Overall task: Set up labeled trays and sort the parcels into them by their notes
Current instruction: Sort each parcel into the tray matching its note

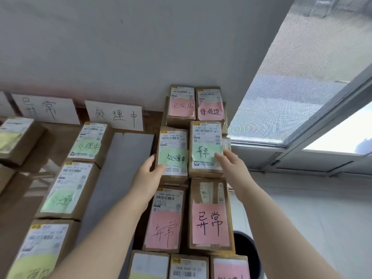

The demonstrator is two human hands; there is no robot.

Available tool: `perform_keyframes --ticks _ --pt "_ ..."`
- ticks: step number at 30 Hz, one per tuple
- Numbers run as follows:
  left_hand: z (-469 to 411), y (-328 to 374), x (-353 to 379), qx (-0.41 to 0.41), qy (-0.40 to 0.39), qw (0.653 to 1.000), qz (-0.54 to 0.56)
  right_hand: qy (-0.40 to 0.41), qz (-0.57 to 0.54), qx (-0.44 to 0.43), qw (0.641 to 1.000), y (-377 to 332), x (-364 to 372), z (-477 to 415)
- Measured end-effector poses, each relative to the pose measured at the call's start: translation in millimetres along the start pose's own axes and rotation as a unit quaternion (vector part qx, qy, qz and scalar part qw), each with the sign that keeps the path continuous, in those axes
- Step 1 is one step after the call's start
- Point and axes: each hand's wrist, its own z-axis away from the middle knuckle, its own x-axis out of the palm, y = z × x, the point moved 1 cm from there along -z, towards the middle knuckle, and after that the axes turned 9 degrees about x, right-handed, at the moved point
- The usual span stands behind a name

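As sorting stands unfinished, I log target: green-note 处理中 parcel (174,141), just right of the 处理中 sign (115,115) | axis: long side runs toward the wall (120,47), label top wallward | left hand (148,170) nearer, fingers straight on its left edge, thumb on top | right hand (229,164) straight-fingered on the 异常 parcel (207,137), farther right of the sign | judged: carry goes leftward, to the space before the sign.
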Motion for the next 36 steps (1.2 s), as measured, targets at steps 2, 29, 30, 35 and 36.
perform_keyframes --ticks 2,29,30,35,36 --pt "3 -1 -4 0.002 0.009 1.0 0.019 0.002 0.005 -0.001 1.0 -2 3 3" --pt "82 10 -83 0.13 -0.022 0.956 0.26 -0.068 -0.209 -0.105 0.97 -29 44 102" --pt "85 9 -90 0.13 -0.025 0.955 0.266 -0.063 -0.204 -0.109 0.971 -28 50 110" --pt "103 2 -128 0.144 -0.044 0.954 0.259 -0.035 -0.178 -0.107 0.978 -27 78 149" --pt "107 1 -137 0.151 -0.053 0.956 0.246 -0.021 -0.165 -0.11 0.98 -25 83 155"
